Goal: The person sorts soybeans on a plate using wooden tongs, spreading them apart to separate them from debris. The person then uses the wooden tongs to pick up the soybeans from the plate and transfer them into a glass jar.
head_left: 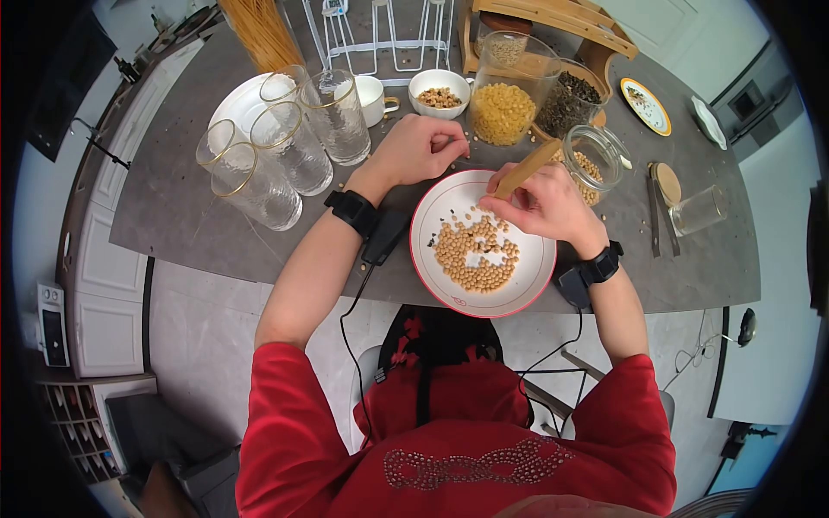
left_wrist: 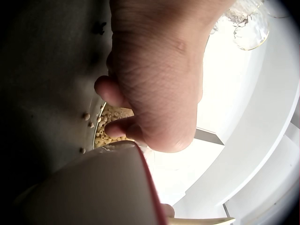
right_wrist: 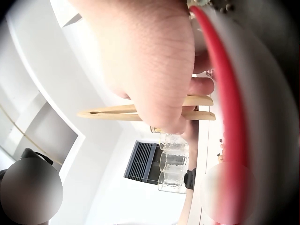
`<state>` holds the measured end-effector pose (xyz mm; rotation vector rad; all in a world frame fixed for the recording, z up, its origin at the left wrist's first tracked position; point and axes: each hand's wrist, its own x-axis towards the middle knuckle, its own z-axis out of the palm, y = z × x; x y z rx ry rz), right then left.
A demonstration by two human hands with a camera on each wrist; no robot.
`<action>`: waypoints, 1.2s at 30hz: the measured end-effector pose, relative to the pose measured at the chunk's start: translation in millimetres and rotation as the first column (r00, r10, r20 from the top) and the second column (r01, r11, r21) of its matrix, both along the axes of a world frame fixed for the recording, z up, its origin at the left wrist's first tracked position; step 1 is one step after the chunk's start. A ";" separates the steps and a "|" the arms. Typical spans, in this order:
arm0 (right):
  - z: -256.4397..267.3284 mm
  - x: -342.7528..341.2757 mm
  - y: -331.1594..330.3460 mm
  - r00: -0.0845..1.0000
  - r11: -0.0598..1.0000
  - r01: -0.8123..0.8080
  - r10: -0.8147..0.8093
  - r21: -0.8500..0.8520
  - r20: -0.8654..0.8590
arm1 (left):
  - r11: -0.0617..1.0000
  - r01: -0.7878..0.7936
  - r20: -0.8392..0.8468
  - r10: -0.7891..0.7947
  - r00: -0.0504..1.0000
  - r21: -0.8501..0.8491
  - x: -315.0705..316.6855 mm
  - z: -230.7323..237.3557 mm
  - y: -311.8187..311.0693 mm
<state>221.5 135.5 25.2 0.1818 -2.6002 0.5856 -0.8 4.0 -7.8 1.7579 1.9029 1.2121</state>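
Note:
My right hand grips wooden tongs over a white plate with a red rim. Their tips point down toward round tan beans spread across the plate with a few dark flakes among them. In the right wrist view the two arms of the tongs show on both sides of the hand, tips slightly apart. Beyond the plate's upper left rim, my left hand rests at the tabletop, fingers loosely curled. In the left wrist view, the left thumb and a fingertip stand apart, with nothing between them.
Several gold-rimmed glasses stand at left. Behind are a bowl of nuts, a pasta jar and a dark-filled jar. An open bean jar sits beside my right hand; dark tongs and a glass lie farther right.

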 end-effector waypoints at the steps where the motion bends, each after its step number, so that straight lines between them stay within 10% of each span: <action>1: 0.0 0.4 0.3 1.000 1.000 -0.002 0.002 0.000 -0.008 | 1.000 0.002 -0.003 -0.002 1.000 -0.001 -0.3 -0.4 -0.2; 36: 5.1 1.4 -2.0 1.000 1.000 0.005 -0.005 0.002 0.002 | 1.000 -0.007 0.014 0.007 1.000 0.021 0.8 -2.8 2.0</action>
